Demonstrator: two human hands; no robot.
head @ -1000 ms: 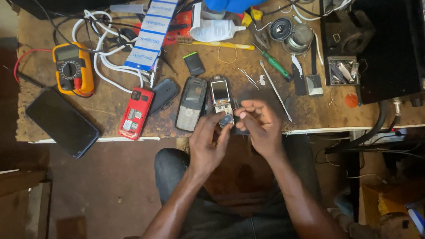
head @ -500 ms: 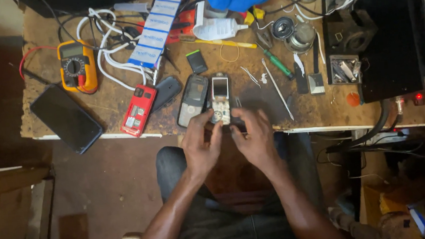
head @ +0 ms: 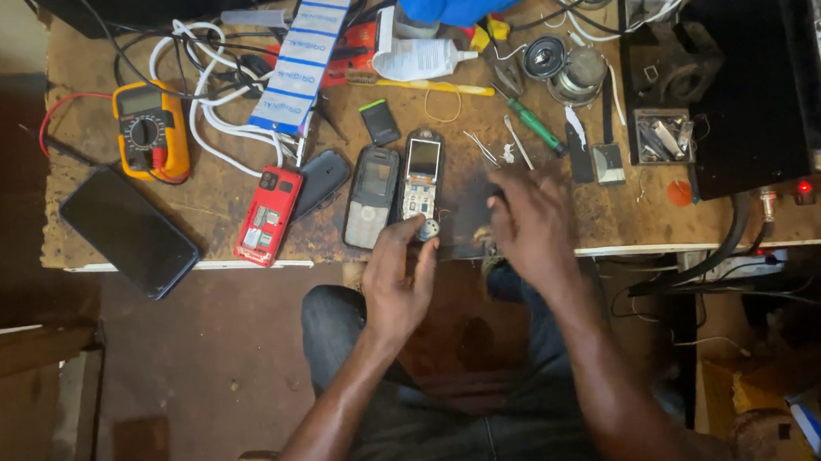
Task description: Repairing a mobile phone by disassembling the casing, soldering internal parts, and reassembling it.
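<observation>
While seated at the scuffed wooden worktop [head: 621, 216], left hand [head: 397, 281] reaching up to the near end of an opened small mobile phone with bare circuit board and lit screen [head: 420, 177]. Thumb and forefinger pinched together on a small round silver part [head: 427, 227] at that phone's lower end, just at the worktop's front edge. Phone lying flat near the frame's centre, long axis running up and down the picture, screen end farther from the body, bottom end pointing straight at the left fingers. Directly above those fingers, then, and touching them through the round part.

Right hand [head: 530, 220] blurred, hovering over the dark scorched patch just right of the phone, knuckles up; impossible to tell whether those fingers are apart or closed, or whether anything small sits in them. Clearly apart from the phone, with the left hand the nearer of the two.

Just left of the opened phone, a grey phone housing [head: 371, 197], then a dark back cover [head: 322, 181] and a red phone shell [head: 268, 216]. Farther left, a black slab smartphone [head: 128, 231] overhanging the edge and a yellow multimeter [head: 149, 131]. Up and right of the phone, a green-handled screwdriver [head: 533, 126] and a white glue bottle [head: 415, 59].
</observation>
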